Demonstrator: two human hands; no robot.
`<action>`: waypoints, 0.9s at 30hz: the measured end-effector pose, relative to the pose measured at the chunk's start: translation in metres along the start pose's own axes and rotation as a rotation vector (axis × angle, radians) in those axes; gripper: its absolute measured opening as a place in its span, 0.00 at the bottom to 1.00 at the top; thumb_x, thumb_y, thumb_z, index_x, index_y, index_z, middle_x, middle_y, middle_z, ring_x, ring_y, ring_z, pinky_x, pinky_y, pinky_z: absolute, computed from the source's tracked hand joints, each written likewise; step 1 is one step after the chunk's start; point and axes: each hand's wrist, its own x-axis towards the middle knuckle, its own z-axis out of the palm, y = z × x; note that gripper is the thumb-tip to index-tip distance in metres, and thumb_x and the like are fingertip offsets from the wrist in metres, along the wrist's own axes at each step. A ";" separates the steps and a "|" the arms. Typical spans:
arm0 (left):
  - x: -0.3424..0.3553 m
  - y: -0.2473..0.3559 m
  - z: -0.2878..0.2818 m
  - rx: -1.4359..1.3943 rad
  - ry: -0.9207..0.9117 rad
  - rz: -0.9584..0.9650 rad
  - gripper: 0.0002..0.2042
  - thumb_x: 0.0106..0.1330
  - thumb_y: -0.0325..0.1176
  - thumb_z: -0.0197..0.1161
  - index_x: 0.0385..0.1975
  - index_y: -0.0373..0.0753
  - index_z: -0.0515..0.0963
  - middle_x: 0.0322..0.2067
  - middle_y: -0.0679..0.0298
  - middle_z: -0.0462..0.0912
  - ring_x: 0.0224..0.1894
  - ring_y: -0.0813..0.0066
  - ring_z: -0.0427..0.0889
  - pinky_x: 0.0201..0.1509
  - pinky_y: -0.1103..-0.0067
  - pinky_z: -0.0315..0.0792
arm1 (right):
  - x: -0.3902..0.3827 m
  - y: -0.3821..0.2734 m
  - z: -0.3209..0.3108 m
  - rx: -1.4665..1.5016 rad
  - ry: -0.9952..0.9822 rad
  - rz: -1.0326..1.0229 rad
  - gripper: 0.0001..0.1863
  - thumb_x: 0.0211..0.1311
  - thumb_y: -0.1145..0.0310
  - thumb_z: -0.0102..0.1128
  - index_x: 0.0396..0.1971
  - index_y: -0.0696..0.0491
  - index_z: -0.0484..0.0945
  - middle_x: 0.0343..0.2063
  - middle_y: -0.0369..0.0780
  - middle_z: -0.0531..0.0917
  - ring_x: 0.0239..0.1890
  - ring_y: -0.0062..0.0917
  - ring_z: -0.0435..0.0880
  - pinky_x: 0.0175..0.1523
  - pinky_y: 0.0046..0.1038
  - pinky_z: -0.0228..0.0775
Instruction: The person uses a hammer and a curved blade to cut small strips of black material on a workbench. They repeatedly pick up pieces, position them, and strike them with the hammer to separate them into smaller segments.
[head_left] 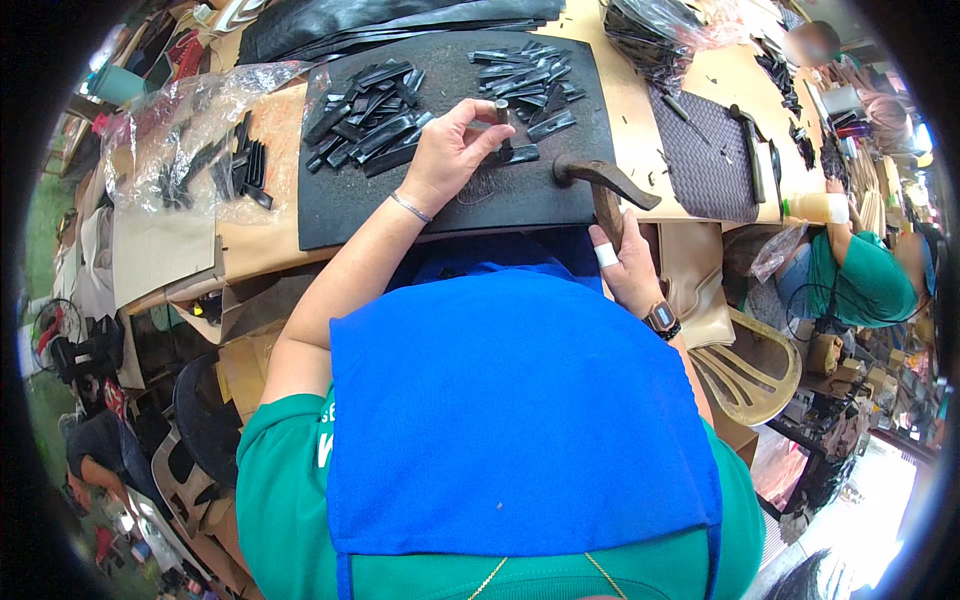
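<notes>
My left hand [445, 160] is over the black work mat [520, 205], pinching an upright metal punch [502, 108] between thumb and fingers. The punch's lower end stands on or just above a short black strip [523, 154]; I cannot tell if they touch. My right hand [630, 268], with white tape round one finger, grips a hammer [606, 205] by its wooden handle at the mat's near right edge. The hammer's head is raised to the right of the punch. A heap of black strips [375, 115] lies left of my left hand, and another pile [520, 75] lies beyond it.
Black sheets [400, 30] lie along the far side. Clear plastic [190, 130] covers part of the table at left. At right are a dark textured mat [705, 160] and another hammer [750, 150]. A person in green [865, 280] works farther right, near a yellow chair [750, 370].
</notes>
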 end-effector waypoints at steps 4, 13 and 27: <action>-0.002 0.002 0.005 -0.026 -0.009 0.074 0.11 0.67 0.31 0.66 0.45 0.36 0.76 0.37 0.65 0.86 0.38 0.83 0.83 0.41 0.84 0.77 | 0.000 0.000 0.000 -0.005 -0.003 -0.008 0.19 0.68 0.63 0.58 0.52 0.56 0.66 0.36 0.57 0.83 0.42 0.53 0.83 0.44 0.42 0.74; 0.000 -0.002 0.007 0.161 -0.037 0.181 0.14 0.66 0.31 0.66 0.50 0.38 0.77 0.38 0.61 0.86 0.40 0.76 0.86 0.44 0.79 0.80 | 0.026 -0.038 -0.056 0.135 -0.034 -0.035 0.22 0.68 0.60 0.61 0.55 0.58 0.71 0.37 0.41 0.81 0.37 0.25 0.79 0.46 0.29 0.72; -0.008 -0.006 0.008 0.236 -0.047 0.233 0.12 0.65 0.30 0.67 0.46 0.35 0.79 0.37 0.59 0.87 0.39 0.73 0.87 0.43 0.79 0.80 | 0.056 -0.146 -0.068 -0.116 -0.110 -0.421 0.21 0.70 0.61 0.58 0.56 0.57 0.68 0.26 0.42 0.77 0.25 0.27 0.76 0.35 0.28 0.70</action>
